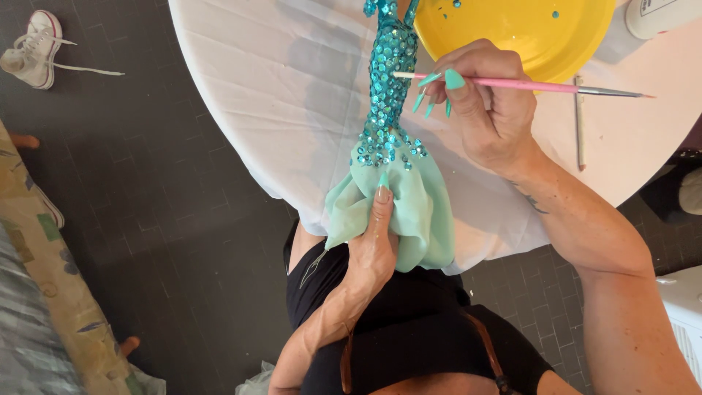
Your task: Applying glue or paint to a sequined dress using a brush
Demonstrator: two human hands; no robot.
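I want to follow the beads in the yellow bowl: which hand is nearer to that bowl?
The right hand, holding a pink brush just below the yellow bowl. The left hand grips the pale green skirt, farther away.

Left hand [374,245] grips mint skirt of sequinned doll dress [391,102]; right hand [486,102] holds pink brush [512,85]; yellow bowl [585,40] at 1 o'clock on worktop [256,88].

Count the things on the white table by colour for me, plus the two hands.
Teal or mint: 1, the sequinned dress
Yellow: 1, the bowl
Pink: 1, the brush
Hands: 2, left hand, right hand
Total: 5
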